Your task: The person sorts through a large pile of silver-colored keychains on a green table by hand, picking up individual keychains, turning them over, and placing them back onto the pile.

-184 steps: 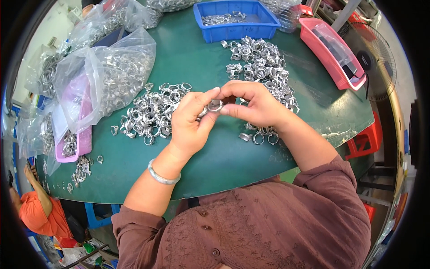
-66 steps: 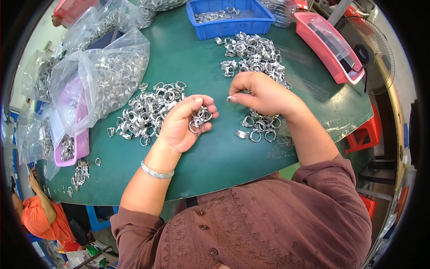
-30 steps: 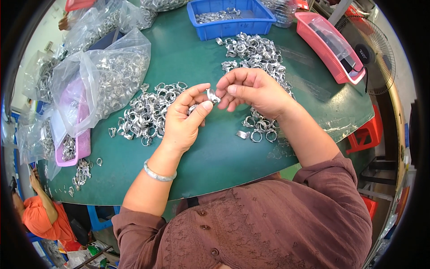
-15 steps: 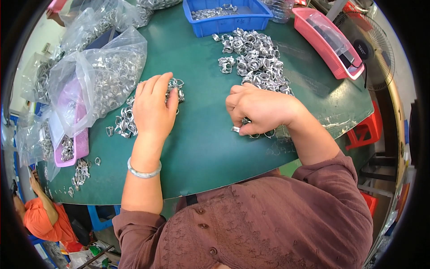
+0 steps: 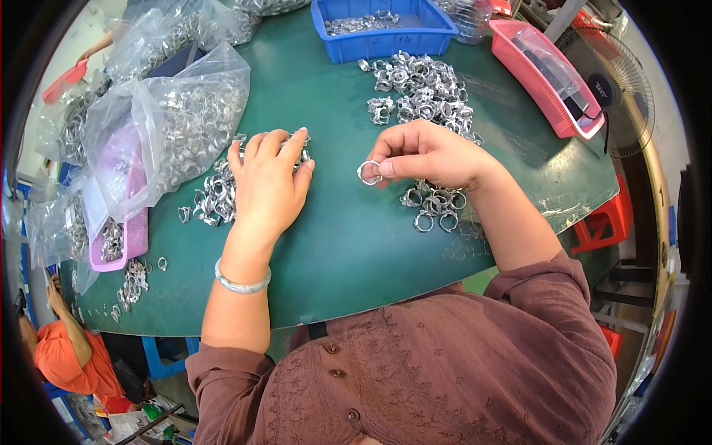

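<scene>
My right hand (image 5: 430,156) pinches a silver-coloured metal ring (image 5: 361,176) between thumb and fingertips, just over the green table. Beneath and beside that hand lie several rings (image 5: 425,221), and a larger heap of similar rings (image 5: 426,85) spreads beyond it. With fingers spread, my left hand (image 5: 271,182) rests on another ring pile (image 5: 216,194), covering part of it. A pale bangle (image 5: 243,287) circles my left wrist. Whether any ring sits under the left fingertips is hidden.
Clear plastic bags of rings (image 5: 196,122) and a purple tray (image 5: 136,237) crowd the left side. At the back stands a blue bin (image 5: 389,46); a pink basket (image 5: 545,78) and a fan (image 5: 612,89) are at right. A person in orange (image 5: 70,360) sits lower left.
My right hand has risen off the near rings and turned, bringing one ring into plain sight at its fingertips. My left hand has shifted slightly right, its fingers spreading wider.
</scene>
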Demonstrator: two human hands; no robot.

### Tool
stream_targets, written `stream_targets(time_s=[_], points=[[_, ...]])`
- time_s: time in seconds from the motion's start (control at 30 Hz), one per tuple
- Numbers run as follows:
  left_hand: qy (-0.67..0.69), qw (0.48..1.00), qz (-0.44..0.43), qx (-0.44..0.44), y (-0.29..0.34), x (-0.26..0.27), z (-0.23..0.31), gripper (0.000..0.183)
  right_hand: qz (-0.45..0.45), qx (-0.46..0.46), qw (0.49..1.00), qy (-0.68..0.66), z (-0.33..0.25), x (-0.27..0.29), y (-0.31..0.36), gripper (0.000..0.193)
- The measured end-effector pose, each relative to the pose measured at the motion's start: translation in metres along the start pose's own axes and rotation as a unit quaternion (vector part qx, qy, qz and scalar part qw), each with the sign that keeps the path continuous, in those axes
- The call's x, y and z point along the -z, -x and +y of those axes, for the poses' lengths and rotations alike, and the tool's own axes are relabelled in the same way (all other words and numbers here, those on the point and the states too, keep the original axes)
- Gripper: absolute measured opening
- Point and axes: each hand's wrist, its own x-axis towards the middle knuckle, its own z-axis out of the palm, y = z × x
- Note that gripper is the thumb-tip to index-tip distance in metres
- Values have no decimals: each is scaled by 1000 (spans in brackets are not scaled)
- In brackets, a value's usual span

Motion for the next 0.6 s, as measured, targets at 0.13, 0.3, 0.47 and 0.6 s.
stream_targets(time_s=[0.13, 0.3, 0.47, 0.6], points=[[44, 996, 53, -48, -2, 1, 6, 31, 29, 9, 997, -71, 0, -6, -2, 18], [208, 969, 90, -99, 1, 4, 26, 39, 27, 7, 995, -92, 4, -6, -4, 18], [269, 959, 86, -34, 6, 0, 41, 37, 43, 67, 996, -45, 9, -14, -6, 13], [311, 946, 92, -11, 7, -5, 39, 25, 58, 126, 990, 5, 5, -16, -5, 16]])
